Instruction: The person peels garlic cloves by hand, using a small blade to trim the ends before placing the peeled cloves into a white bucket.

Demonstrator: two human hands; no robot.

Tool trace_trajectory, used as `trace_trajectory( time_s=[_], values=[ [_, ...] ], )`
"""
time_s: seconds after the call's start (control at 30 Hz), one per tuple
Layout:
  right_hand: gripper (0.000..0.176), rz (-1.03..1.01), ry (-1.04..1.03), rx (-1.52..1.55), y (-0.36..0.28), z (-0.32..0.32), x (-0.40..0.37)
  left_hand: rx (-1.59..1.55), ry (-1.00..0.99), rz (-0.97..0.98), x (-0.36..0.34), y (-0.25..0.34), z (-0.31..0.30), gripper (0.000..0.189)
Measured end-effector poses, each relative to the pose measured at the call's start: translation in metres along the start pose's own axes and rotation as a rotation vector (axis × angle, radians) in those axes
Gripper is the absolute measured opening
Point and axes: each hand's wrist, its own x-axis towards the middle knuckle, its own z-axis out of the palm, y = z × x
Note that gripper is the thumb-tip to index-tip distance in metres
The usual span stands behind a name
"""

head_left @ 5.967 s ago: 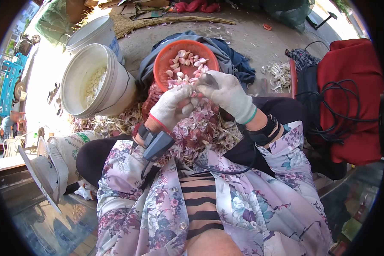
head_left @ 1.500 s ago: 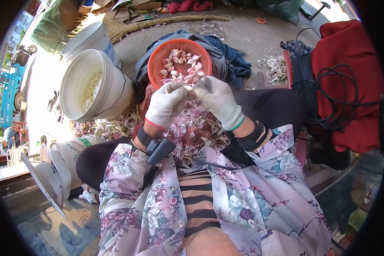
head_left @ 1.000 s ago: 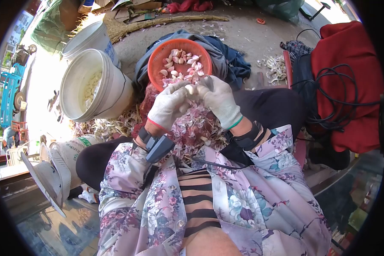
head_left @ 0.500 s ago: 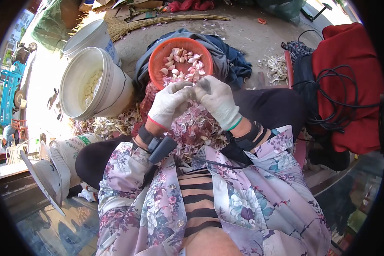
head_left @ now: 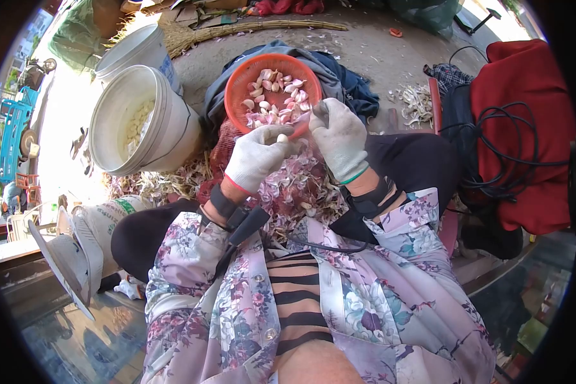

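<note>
In a white glove with a red cuff, my left hand point(head_left: 257, 159) is closed on a pale peeled garlic clove point(head_left: 281, 138) that shows at the fingertips. My right hand point(head_left: 339, 141), gloved in white with a green cuff, is a little apart to the right. Its fingers are pinched together, and what they hold, if anything, is hidden. Just beyond both hands sits an orange plastic basket point(head_left: 229, 96) with several pinkish unpeeled garlic cloves point(head_left: 267, 80) inside. Below the hands lies a heap of purple and white garlic skins point(head_left: 294, 185).
At the left stands a white bucket point(head_left: 179, 131) with peeled cloves in it, and another bucket point(head_left: 148, 48) behind. A straw broom point(head_left: 237, 31) lies across the ground. On the right are a red cloth point(head_left: 518, 153) and a black cable point(head_left: 493, 134). A straw hat point(head_left: 70, 256) rests lower left.
My hands have moved apart: the right has shifted up and right, away from the left. A peeled clove now shows in my left fingers.
</note>
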Motion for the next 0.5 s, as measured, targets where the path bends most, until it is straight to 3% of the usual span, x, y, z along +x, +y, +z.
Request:
trace_trajectory(
  time_s=[0.13, 0.23, 0.3, 0.37, 0.43, 0.5],
  values=[
    [0.013, 0.062, -0.16, 0.019, -0.001, -0.005, 0.0, -0.2, -0.095, 0.023, -0.001, 0.001, -0.017, 0.036],
    [0.012, -0.03, -0.451, 0.046, 0.004, -0.004, -0.005, -0.266, -0.046, 0.071, -0.002, 0.008, -0.041, 0.042],
    [0.019, -0.052, -0.639, 0.149, 0.012, 0.006, -0.017, -0.355, 0.075, 0.17, -0.005, 0.023, -0.076, 0.047],
    [0.021, -0.224, -0.617, 0.024, 0.005, 0.008, -0.025, -0.481, 0.252, 0.401, -0.008, 0.035, -0.126, 0.04],
    [0.021, -0.253, -0.664, -0.055, -0.008, 0.006, -0.023, -0.717, 0.451, 0.363, -0.002, 0.03, -0.203, 0.017],
    [0.021, -0.24, -0.712, -0.085, -0.017, 0.004, -0.022, -0.883, 0.612, 0.392, -0.006, 0.026, -0.241, 0.016]
  ],
)
